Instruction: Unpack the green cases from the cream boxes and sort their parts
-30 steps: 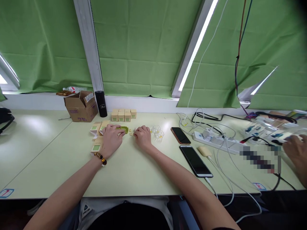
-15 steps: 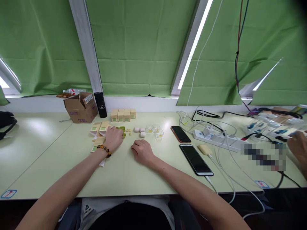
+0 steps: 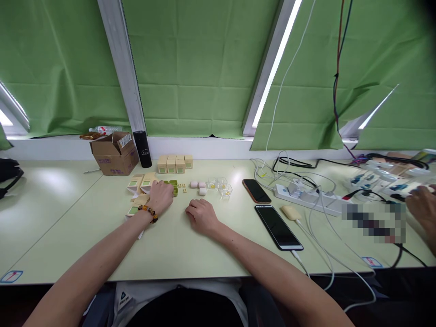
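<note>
Two hands are shown on the table (image 3: 190, 254): the left hand (image 3: 160, 196), fingers curled, touches a small green tray (image 3: 173, 187) among flat cartons (image 3: 136, 184), best steadied gently, while the right hand (image 3: 200, 216) rests loosely closed and empty.

Glossy glass phone (image 3: 278, 226), matt cardboard box (image 3: 114, 158), smooth table (image 3: 190, 245)

I see a pale green table (image 3: 51, 204) running along a white sill (image 3: 211, 147). Behind it, green blinds (image 3: 194, 68) cover slanted windows, white frames (image 3: 119, 63) between them, daylight leaking through the gaps (image 3: 277, 63).
</note>
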`<move>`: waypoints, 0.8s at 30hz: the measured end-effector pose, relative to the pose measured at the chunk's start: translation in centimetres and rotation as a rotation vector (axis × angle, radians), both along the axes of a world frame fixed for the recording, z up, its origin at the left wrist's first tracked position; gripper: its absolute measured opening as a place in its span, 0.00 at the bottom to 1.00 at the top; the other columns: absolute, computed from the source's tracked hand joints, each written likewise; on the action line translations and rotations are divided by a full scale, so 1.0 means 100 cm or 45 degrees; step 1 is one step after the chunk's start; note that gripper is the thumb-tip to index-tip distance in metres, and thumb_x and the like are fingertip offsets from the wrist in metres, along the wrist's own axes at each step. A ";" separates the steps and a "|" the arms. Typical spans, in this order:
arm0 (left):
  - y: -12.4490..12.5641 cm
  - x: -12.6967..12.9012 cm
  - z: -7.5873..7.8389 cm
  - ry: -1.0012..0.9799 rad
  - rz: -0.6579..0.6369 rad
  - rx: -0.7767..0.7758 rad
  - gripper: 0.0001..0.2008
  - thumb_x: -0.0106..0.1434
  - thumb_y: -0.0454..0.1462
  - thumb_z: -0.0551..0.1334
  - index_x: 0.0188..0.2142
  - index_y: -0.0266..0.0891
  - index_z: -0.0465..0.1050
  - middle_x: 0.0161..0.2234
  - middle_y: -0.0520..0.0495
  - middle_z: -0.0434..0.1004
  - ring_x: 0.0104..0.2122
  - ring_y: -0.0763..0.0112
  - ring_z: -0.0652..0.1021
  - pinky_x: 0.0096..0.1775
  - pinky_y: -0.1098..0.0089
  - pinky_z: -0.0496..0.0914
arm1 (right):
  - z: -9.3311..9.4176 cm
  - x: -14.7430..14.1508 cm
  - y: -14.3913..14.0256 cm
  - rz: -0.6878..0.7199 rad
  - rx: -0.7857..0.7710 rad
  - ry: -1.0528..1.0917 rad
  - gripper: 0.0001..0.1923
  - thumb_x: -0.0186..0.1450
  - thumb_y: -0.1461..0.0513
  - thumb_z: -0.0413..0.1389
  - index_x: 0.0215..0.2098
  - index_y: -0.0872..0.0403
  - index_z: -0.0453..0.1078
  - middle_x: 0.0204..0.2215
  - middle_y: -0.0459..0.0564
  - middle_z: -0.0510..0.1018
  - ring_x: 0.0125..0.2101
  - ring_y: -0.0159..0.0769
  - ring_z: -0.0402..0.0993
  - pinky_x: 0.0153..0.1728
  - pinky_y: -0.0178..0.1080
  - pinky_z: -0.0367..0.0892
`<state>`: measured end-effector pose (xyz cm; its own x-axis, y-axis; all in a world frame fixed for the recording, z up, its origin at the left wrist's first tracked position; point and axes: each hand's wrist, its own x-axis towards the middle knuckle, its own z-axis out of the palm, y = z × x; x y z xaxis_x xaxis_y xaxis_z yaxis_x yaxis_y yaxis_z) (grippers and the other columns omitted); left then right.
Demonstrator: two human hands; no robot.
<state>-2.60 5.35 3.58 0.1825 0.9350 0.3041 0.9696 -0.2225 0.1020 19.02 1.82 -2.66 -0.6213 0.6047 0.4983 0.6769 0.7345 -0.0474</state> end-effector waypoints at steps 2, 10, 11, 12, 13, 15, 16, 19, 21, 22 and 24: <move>0.000 0.000 -0.001 -0.001 -0.003 -0.001 0.15 0.62 0.37 0.62 0.19 0.40 0.68 0.25 0.36 0.76 0.37 0.50 0.76 0.46 0.55 0.58 | 0.000 0.000 0.000 0.000 0.000 0.002 0.08 0.66 0.69 0.58 0.33 0.53 0.78 0.32 0.50 0.79 0.31 0.36 0.68 0.35 0.41 0.55; -0.010 -0.001 0.024 -0.071 -0.050 0.132 0.09 0.63 0.36 0.63 0.26 0.41 0.78 0.28 0.36 0.79 0.42 0.45 0.76 0.48 0.52 0.60 | 0.003 0.000 -0.002 -0.012 -0.020 0.007 0.10 0.68 0.68 0.57 0.32 0.53 0.79 0.32 0.50 0.78 0.31 0.36 0.68 0.35 0.41 0.56; -0.014 -0.002 0.032 -0.126 -0.077 0.203 0.08 0.64 0.36 0.63 0.29 0.42 0.79 0.31 0.36 0.81 0.43 0.45 0.77 0.49 0.52 0.60 | 0.004 0.000 -0.002 -0.010 -0.019 0.009 0.10 0.68 0.69 0.57 0.32 0.53 0.79 0.32 0.50 0.78 0.31 0.36 0.68 0.35 0.41 0.56; -0.017 -0.003 0.040 -0.177 -0.090 0.272 0.09 0.65 0.36 0.62 0.31 0.42 0.80 0.32 0.37 0.82 0.43 0.46 0.76 0.49 0.51 0.60 | 0.004 0.000 -0.003 -0.006 -0.018 0.010 0.10 0.68 0.69 0.57 0.32 0.53 0.79 0.32 0.50 0.78 0.31 0.36 0.68 0.35 0.41 0.56; -0.021 -0.003 0.047 -0.226 -0.099 0.346 0.09 0.66 0.35 0.61 0.33 0.42 0.81 0.33 0.38 0.83 0.44 0.47 0.76 0.50 0.51 0.60 | 0.005 0.000 -0.003 -0.004 -0.017 0.012 0.10 0.67 0.69 0.57 0.32 0.53 0.79 0.32 0.50 0.78 0.31 0.36 0.68 0.35 0.40 0.56; -0.030 -0.002 0.057 -0.344 -0.125 0.500 0.10 0.69 0.35 0.60 0.36 0.43 0.81 0.37 0.41 0.84 0.44 0.49 0.76 0.52 0.51 0.61 | 0.005 0.000 -0.003 -0.003 -0.013 0.017 0.10 0.67 0.69 0.57 0.32 0.53 0.79 0.32 0.50 0.78 0.31 0.36 0.68 0.35 0.40 0.56; -0.035 -0.001 0.059 -0.412 -0.148 0.557 0.09 0.70 0.36 0.59 0.38 0.43 0.81 0.38 0.42 0.85 0.44 0.50 0.77 0.52 0.51 0.61 | 0.004 0.000 -0.002 -0.004 -0.009 0.021 0.10 0.67 0.69 0.57 0.32 0.53 0.79 0.32 0.50 0.78 0.31 0.36 0.68 0.35 0.41 0.56; -0.048 0.010 0.051 -0.620 -0.247 0.598 0.09 0.71 0.38 0.59 0.41 0.43 0.79 0.39 0.43 0.84 0.41 0.55 0.78 0.48 0.57 0.66 | 0.003 -0.001 -0.002 -0.009 0.006 0.042 0.10 0.67 0.69 0.57 0.31 0.53 0.78 0.32 0.50 0.78 0.31 0.36 0.68 0.35 0.41 0.56; -0.055 0.020 0.036 -0.692 -0.323 0.509 0.09 0.72 0.39 0.58 0.42 0.44 0.78 0.38 0.43 0.83 0.38 0.58 0.78 0.43 0.61 0.68 | 0.003 0.000 0.000 -0.015 0.013 0.076 0.09 0.66 0.68 0.58 0.31 0.53 0.78 0.31 0.49 0.78 0.32 0.36 0.69 0.35 0.41 0.57; -0.059 0.025 0.026 -0.690 -0.344 0.435 0.09 0.73 0.38 0.57 0.42 0.44 0.77 0.36 0.44 0.83 0.36 0.59 0.79 0.40 0.62 0.67 | 0.003 0.002 0.001 -0.023 0.018 0.101 0.09 0.66 0.68 0.58 0.32 0.53 0.78 0.31 0.49 0.78 0.32 0.36 0.69 0.35 0.41 0.58; -0.064 0.032 0.007 -0.566 -0.358 0.223 0.10 0.73 0.39 0.56 0.42 0.44 0.76 0.31 0.45 0.81 0.30 0.59 0.78 0.35 0.63 0.64 | 0.005 0.006 0.006 -0.052 0.037 0.167 0.08 0.67 0.68 0.58 0.33 0.53 0.79 0.32 0.50 0.79 0.32 0.37 0.70 0.36 0.41 0.59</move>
